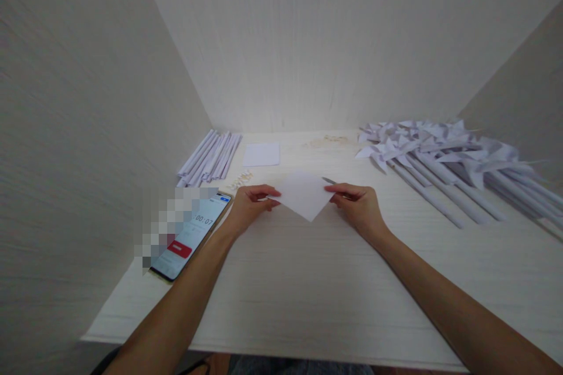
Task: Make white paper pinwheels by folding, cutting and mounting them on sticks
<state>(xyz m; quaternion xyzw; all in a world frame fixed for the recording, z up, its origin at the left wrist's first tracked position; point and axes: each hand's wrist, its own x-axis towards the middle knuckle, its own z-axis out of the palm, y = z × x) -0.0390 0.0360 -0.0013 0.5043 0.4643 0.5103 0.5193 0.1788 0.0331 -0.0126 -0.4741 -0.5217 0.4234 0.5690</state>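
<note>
A white square sheet of paper (303,194) is held just above the pale table (308,281), turned like a diamond. My left hand (250,206) pinches its left corner. My right hand (358,205) pinches its right corner. A thin grey tool tip (329,180) shows behind the right fingers; I cannot tell whether the hand holds it.
A phone (193,234) with a running timer lies at the left. Rolled white paper sticks (210,158) and a small white sheet (261,154) sit at the back left. Small pale pins (241,179) lie nearby. Several white paper pinwheels (444,155) are piled at the right. Walls close in on three sides.
</note>
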